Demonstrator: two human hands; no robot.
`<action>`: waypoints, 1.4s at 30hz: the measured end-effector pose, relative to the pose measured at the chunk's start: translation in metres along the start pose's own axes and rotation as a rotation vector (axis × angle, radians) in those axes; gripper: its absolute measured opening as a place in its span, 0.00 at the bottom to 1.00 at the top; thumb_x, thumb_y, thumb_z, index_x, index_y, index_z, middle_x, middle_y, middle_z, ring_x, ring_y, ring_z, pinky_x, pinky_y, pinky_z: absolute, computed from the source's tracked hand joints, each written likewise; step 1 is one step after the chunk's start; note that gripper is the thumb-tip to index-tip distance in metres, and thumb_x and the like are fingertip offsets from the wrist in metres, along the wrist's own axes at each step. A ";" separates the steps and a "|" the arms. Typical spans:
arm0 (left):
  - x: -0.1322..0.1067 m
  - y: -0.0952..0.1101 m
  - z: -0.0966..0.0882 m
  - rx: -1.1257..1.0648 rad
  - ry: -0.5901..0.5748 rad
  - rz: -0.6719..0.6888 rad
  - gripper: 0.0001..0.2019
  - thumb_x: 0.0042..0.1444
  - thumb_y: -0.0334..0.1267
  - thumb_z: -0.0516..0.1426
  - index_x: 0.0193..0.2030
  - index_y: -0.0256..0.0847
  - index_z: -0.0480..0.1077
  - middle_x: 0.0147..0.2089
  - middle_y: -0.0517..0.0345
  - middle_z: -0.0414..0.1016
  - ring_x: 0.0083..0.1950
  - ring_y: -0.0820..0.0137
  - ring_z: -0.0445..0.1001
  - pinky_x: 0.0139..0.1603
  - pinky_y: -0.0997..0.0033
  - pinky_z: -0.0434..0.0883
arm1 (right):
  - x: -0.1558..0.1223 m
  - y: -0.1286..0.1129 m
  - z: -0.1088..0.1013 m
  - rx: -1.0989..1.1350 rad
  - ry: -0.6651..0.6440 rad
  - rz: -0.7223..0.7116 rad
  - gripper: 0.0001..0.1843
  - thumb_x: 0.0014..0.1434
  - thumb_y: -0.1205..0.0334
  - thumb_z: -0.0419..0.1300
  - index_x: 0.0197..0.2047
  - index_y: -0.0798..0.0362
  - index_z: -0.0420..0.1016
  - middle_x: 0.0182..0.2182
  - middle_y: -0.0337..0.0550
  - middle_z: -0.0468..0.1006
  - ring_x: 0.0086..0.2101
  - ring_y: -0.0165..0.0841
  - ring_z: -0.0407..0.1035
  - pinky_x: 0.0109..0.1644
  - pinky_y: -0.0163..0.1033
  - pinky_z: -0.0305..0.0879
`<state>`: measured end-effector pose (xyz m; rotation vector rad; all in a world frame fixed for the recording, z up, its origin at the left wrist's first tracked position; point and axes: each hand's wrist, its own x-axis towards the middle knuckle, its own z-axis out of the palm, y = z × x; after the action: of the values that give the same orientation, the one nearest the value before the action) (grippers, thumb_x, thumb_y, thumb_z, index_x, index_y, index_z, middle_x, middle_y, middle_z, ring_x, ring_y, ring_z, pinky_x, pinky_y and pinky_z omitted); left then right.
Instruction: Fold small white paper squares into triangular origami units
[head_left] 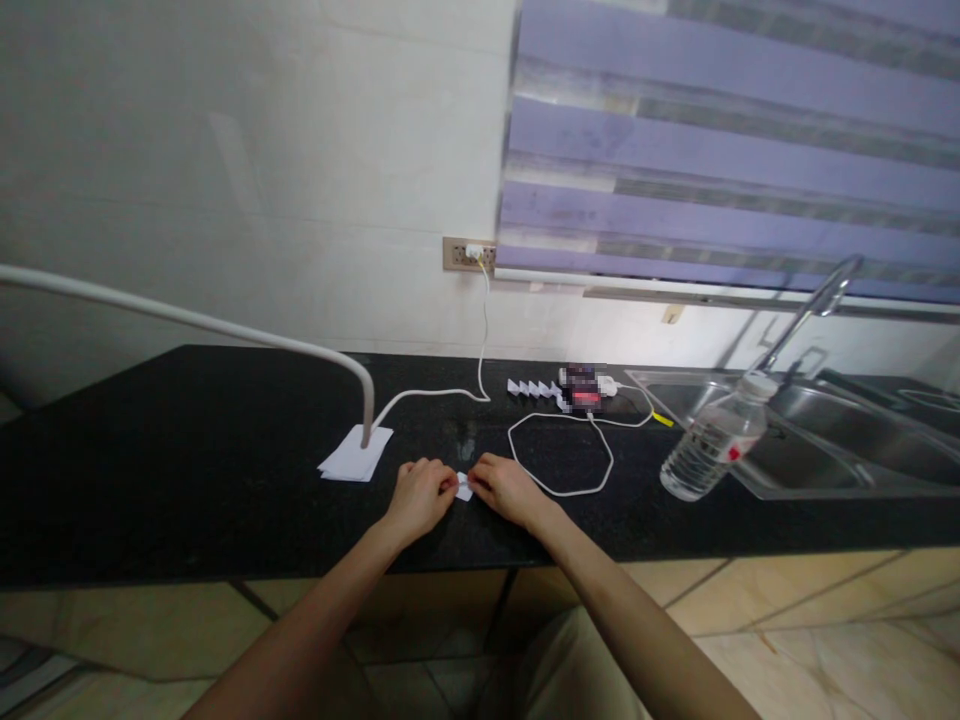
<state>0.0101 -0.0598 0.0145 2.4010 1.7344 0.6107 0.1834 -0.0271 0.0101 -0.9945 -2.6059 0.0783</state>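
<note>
A small folded piece of white paper (464, 488) is held between my two hands, low over the black countertop near its front edge. My left hand (422, 495) pinches its left side with curled fingers. On the opposite side, my right hand (506, 487) grips it between thumb and fingertips. A stack of white paper sheets (352, 462) lies to the left of my left hand. Beyond my right hand stands a row of small folded white paper pieces (532, 389), next to a blurred-out device (583, 388).
A white cable (431, 395) runs from the wall socket (459, 254) and crosses over the paper stack. Another white cable (611, 465) loops right of my hands. A clear water bottle (712, 445) stands beside the steel sink (795, 490) with its faucet (817, 300).
</note>
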 end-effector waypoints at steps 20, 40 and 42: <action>-0.009 0.008 -0.005 0.226 0.060 0.266 0.11 0.52 0.29 0.50 0.32 0.44 0.74 0.32 0.55 0.72 0.40 0.65 0.65 0.54 0.52 0.50 | -0.008 -0.006 -0.006 -0.126 -0.035 -0.080 0.07 0.58 0.67 0.52 0.35 0.55 0.72 0.33 0.44 0.69 0.34 0.30 0.63 0.35 0.33 0.56; -0.010 0.016 -0.003 0.319 0.089 0.262 0.12 0.52 0.28 0.49 0.27 0.39 0.73 0.28 0.52 0.72 0.37 0.64 0.67 0.56 0.49 0.49 | -0.012 -0.009 -0.006 -0.147 -0.018 -0.088 0.07 0.58 0.67 0.52 0.34 0.54 0.72 0.33 0.43 0.69 0.33 0.30 0.62 0.36 0.33 0.56; -0.011 0.017 -0.003 0.331 0.086 0.258 0.11 0.52 0.28 0.50 0.27 0.39 0.73 0.28 0.52 0.72 0.37 0.63 0.67 0.56 0.49 0.49 | -0.011 -0.010 -0.008 -0.147 -0.036 -0.087 0.07 0.57 0.67 0.53 0.34 0.54 0.72 0.33 0.43 0.69 0.33 0.30 0.62 0.36 0.33 0.56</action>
<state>0.0214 -0.0757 0.0196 2.8976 1.6852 0.4929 0.1872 -0.0427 0.0157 -0.9334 -2.7168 -0.1194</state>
